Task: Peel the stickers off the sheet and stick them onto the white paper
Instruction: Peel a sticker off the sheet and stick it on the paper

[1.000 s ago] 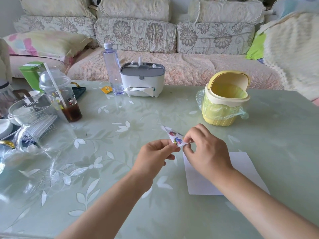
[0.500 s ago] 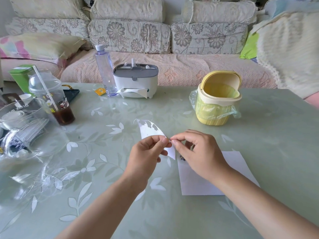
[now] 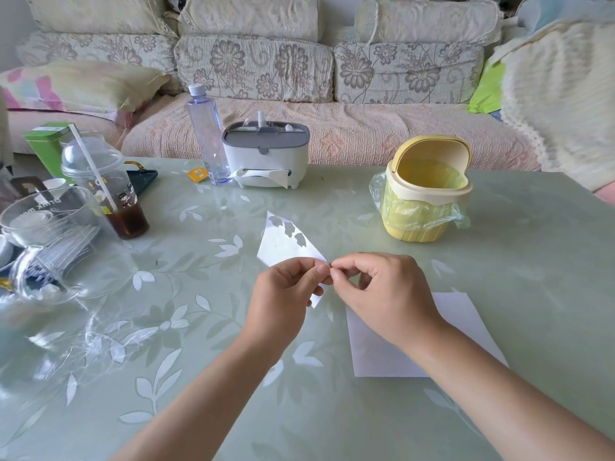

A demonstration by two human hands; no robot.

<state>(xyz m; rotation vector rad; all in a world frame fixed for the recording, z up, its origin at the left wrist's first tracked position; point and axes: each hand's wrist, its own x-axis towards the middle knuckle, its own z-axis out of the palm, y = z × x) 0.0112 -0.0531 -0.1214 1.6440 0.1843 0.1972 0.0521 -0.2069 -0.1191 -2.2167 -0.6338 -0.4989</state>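
Note:
My left hand (image 3: 283, 294) pinches the sticker sheet (image 3: 286, 244) near its right edge and holds it up above the table, its pale back side toward me with a few sticker outlines showing through. My right hand (image 3: 382, 294) meets it fingertip to fingertip, thumb and forefinger pinched at the sheet's edge; what they hold is too small to see. The white paper (image 3: 459, 311) lies flat on the table under my right wrist, which covers part of it.
A yellow mini bin (image 3: 426, 194) with a liner stands at the back right. A tissue box (image 3: 266, 158) and clear bottle (image 3: 208, 134) stand at the back. An iced drink cup (image 3: 106, 191) and glassware (image 3: 43, 234) crowd the left. A sofa runs behind the table.
The sheet has turned from its printed side to its blank back and now stands higher. My right fingertips have closed in on its edge beside my left fingers.

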